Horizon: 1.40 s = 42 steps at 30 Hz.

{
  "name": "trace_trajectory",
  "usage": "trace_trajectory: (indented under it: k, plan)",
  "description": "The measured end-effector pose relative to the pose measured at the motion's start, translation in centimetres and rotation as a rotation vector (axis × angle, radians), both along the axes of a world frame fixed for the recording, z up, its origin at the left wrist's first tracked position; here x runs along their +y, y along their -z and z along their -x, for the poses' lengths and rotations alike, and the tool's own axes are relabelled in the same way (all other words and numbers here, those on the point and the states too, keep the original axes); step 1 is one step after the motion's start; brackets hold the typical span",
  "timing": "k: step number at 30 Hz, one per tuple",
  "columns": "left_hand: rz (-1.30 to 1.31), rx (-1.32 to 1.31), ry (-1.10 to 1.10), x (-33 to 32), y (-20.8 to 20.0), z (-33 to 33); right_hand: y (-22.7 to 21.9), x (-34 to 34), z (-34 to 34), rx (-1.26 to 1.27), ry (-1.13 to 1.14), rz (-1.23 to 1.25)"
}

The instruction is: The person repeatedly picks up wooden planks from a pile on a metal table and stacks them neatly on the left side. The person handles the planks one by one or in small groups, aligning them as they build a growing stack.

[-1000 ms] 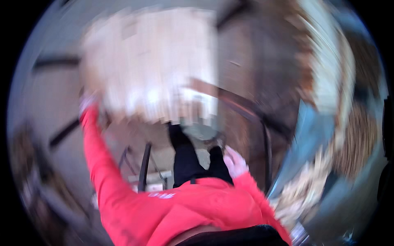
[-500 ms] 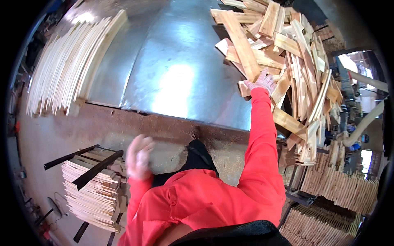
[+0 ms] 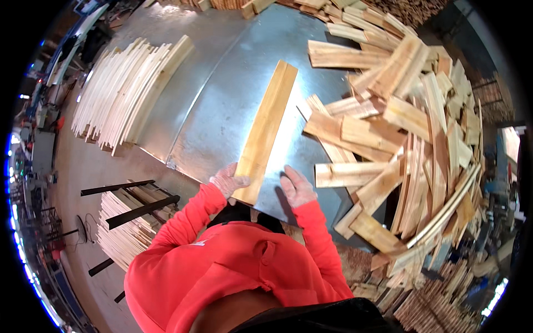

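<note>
One plank (image 3: 266, 133) slanted away from the left grip (image 3: 229, 181), which was clamped on its near end with the thumb over the face; the right grip (image 3: 298, 187), loosely spread and holding nothing, hung just beside that end. Close to both grips ran the front edge of the worktop (image 3: 214, 116); beyond the left grip, bare surface lay between the row (image 3: 133, 89) on its far left and the pile (image 3: 377, 133) right of the right grip. The plank hid part of the left grip, and whether its far end touched down could not be told. Overlaps hid many boards in the pile. The plank was straight-edged, yellow-brown and streaked; the row, pale slats; the worktop, smooth shiny metal.
</note>
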<state>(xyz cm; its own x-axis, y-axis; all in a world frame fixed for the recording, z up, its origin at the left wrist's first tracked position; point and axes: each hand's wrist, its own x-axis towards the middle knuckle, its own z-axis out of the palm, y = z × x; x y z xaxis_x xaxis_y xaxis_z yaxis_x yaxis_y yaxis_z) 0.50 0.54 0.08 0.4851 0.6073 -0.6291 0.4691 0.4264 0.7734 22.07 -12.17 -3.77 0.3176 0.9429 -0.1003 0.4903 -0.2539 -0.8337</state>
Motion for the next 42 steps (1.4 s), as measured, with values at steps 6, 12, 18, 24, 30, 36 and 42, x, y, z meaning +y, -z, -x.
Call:
trace_trajectory:
  k: [6, 12, 18, 24, 30, 36, 42]
  plan:
    - [-0.54, 0.288, 0.095, 20.8, 4.8, 0.1, 2.5, 1.1, -2.7, 0.134, 0.149, 0.074]
    - [-1.003, 0.724, 0.197, 48.6, 0.7, -15.5, 2.9, 4.1, -3.5, 0.057, 0.284, 0.137]
    - [-1.145, 0.478, -0.429, 64.2, 7.9, -22.9, -2.4, 10.6, -7.8, -0.281, 0.246, 0.205]
    - [-0.984, -0.11, -0.245, 45.7, 12.2, -22.9, -7.4, 24.9, -25.8, -0.863, 0.639, -0.032]
    - [-0.42, -0.469, -0.082, 29.0, 11.6, -22.2, -2.4, 33.1, -40.9, -0.738, 1.074, 0.843]
    - [0.202, -0.671, 0.016, 24.8, 7.8, -24.9, -6.7, 30.9, -26.8, -0.15, 0.811, 0.446]
    - [0.55, -0.753, 0.03, 22.2, 12.3, -22.4, -4.8, 31.1, -23.7, -1.091, 0.886, -0.029]
